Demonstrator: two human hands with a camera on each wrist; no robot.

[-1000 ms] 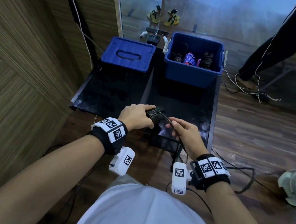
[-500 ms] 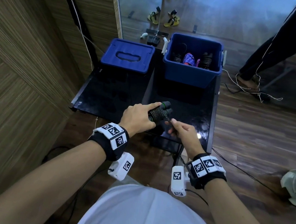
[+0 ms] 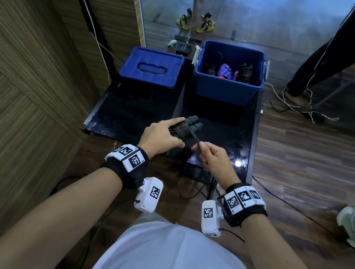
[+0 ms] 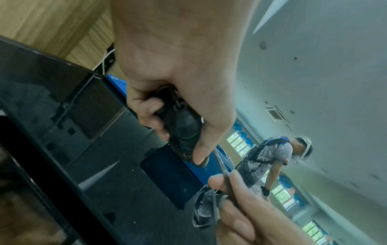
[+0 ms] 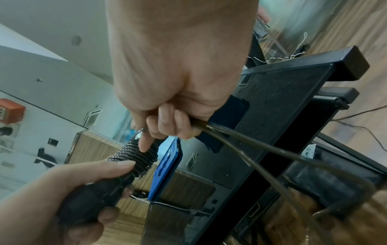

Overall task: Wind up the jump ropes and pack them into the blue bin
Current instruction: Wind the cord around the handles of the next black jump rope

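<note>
Rope bundle (image 3: 183, 128) raised off table; left hand (image 3: 160, 135) clasps handles, right hand (image 3: 214, 159) pinches cord.

An exercise or dance studio, it seems: a wall-sized mirror (image 3: 270, 12), wood floor (image 3: 318, 155), sandals (image 3: 195, 22) left beside it.

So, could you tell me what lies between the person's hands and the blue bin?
Only bare black tabletop, in the head view, between the hands' wound rope and the blue bin.

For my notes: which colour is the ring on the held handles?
Green ring, clearest in the head view.
</note>
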